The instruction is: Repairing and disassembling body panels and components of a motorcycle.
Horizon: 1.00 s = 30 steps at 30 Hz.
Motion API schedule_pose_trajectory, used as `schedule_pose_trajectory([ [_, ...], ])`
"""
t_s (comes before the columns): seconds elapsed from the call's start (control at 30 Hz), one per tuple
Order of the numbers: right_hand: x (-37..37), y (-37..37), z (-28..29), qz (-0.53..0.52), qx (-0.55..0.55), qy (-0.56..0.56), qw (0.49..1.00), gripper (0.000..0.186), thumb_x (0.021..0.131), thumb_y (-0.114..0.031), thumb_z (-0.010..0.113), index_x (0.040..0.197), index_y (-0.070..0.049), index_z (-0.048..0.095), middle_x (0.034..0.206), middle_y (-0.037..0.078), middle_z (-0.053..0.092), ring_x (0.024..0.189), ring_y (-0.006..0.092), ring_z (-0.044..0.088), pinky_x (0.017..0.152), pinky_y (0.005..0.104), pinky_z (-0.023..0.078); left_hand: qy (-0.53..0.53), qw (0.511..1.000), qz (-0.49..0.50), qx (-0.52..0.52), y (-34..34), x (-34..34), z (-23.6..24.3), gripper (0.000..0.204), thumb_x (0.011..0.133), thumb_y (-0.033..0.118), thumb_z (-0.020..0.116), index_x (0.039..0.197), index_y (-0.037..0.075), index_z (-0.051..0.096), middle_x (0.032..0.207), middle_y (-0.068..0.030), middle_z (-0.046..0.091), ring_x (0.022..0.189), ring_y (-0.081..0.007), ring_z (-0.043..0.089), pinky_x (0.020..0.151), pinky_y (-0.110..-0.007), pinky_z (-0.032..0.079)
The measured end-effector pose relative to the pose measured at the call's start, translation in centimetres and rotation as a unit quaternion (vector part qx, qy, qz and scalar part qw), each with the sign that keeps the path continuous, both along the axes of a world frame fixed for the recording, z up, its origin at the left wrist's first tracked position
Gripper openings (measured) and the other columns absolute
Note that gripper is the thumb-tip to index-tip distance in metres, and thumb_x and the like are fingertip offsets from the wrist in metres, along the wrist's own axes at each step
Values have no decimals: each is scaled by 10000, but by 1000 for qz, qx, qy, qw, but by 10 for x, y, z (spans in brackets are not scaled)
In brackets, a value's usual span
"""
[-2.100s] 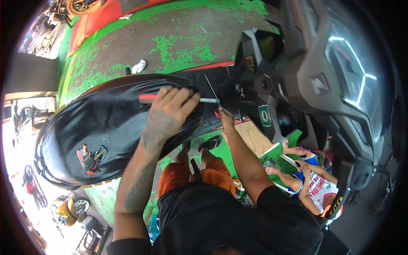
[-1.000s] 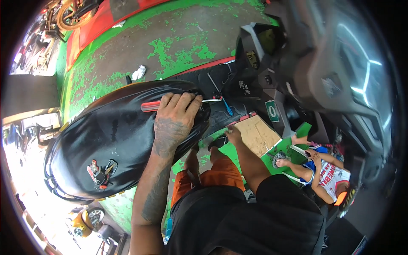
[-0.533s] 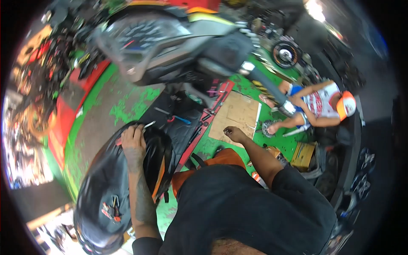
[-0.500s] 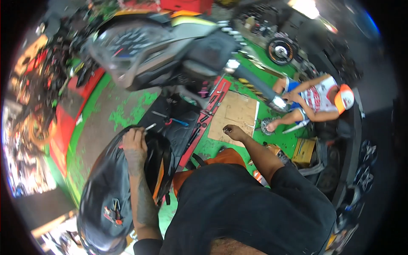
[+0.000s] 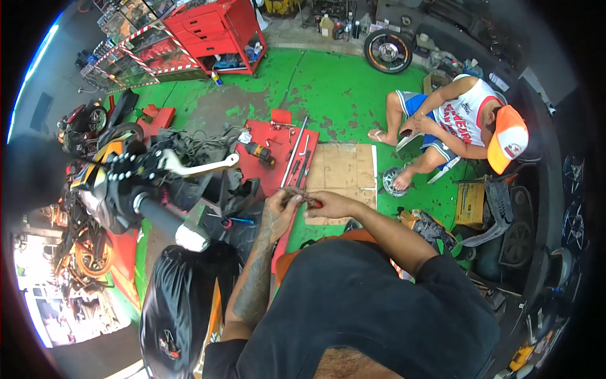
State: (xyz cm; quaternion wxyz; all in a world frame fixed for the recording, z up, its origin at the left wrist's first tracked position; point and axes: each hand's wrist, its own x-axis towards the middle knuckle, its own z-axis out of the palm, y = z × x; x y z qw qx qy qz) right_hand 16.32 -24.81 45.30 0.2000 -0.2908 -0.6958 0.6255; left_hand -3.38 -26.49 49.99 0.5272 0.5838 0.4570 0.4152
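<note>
In front of my belly, over the red lift platform, my two hands meet. The thumb and fingers of my left hand pinch together; what they hold is too small to make out. Closed beside it, my right hand grips a small thing with a red part, mostly hidden by the fingers. To their left is a motorcycle's handlebar, with a black grip and a silver lever. A black seat lies below it, with a small red-and-metal item on top.
A power drill and long metal bars lie on the platform. Flattened cardboard covers part of the green floor. At right sits a co-worker in an orange-and-white cap. A red tool cabinet stands at the back.
My left hand has left the seat and moved right; my right hand has come left to meet it. The handlebar has swung left, uncovering the platform and cabinet.
</note>
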Motion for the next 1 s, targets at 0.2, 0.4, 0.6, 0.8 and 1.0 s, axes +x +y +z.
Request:
schedule_pose_trajectory([
  [0.2, 114, 30, -57, -31, 17, -168, 985, 358, 889, -375, 664, 1002, -35, 678, 760, 105, 627, 722, 180, 574, 694, 363, 473, -71, 989, 49, -119, 30, 55, -15, 145, 967, 93, 566, 1031, -20, 630, 977, -86, 690, 875, -150, 669, 785, -278, 531],
  [0.4, 175, 94, -83, -144, -117, -222, 957, 368, 904, -390, 663, 980, -31, 691, 670, 2, 551, 662, 99, 524, 608, 287, 437, -65, 964, 198, -162, 74, 32, -27, 175, 987, 137, 543, 1055, -7, 616, 911, -73, 688, 771, -130, 650, 723, -264, 519],
  [0.6, 205, 214, -99, -168, -116, -210, 956, 358, 911, -363, 645, 873, -7, 632, 650, -7, 488, 634, 108, 465, 602, 296, 416, -4, 950, 253, -183, 164, 27, -75, 191, 986, 154, 544, 1058, -7, 615, 903, -70, 682, 750, -114, 623, 669, -255, 505],
  [0.8, 304, 325, -168, -283, -161, -322, 889, 325, 889, -328, 652, 879, -3, 656, 621, 16, 521, 557, 134, 513, 528, 325, 425, 105, 971, 140, -164, 311, 63, -101, 165, 945, 132, 605, 1047, 7, 642, 893, -54, 678, 797, -134, 634, 701, -284, 512],
  [1.0, 362, 415, -186, -414, -266, -308, 814, 247, 924, -286, 594, 916, -57, 685, 599, 32, 509, 421, 148, 435, 407, 309, 380, 296, 950, 52, -85, 443, 61, -60, 276, 906, 223, 649, 1092, 19, 648, 965, -150, 699, 866, -240, 677, 807, -345, 530],
])
